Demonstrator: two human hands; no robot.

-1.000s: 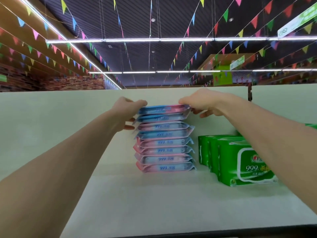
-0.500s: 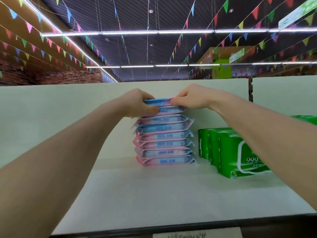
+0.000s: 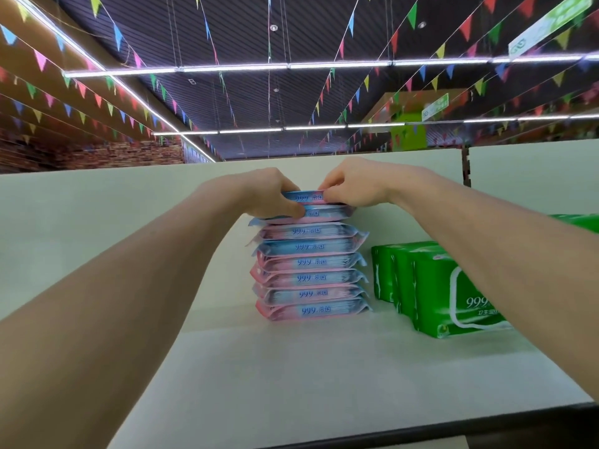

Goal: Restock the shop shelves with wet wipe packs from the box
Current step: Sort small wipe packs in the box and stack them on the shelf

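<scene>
A stack of several pink-and-blue wet wipe packs (image 3: 311, 270) stands on the pale shelf (image 3: 291, 367), near its back panel. My left hand (image 3: 272, 196) grips the left end of the top packs (image 3: 311, 202), thumb across their front. My right hand (image 3: 353, 189) pinches the right end of the topmost pack from above. Both forearms reach in from the lower corners. The box is not in view.
Green wet wipe packs (image 3: 453, 293) stand upright in a row right of the stack, partly behind my right forearm. The shelf's dark front edge (image 3: 421, 429) runs along the bottom. A back panel (image 3: 97, 222) closes the shelf; bunting and light strips hang overhead.
Both hands have closed in from the stack's outer ends onto the front of the top packs, fingers curling round them. The view has tilted down slightly.
</scene>
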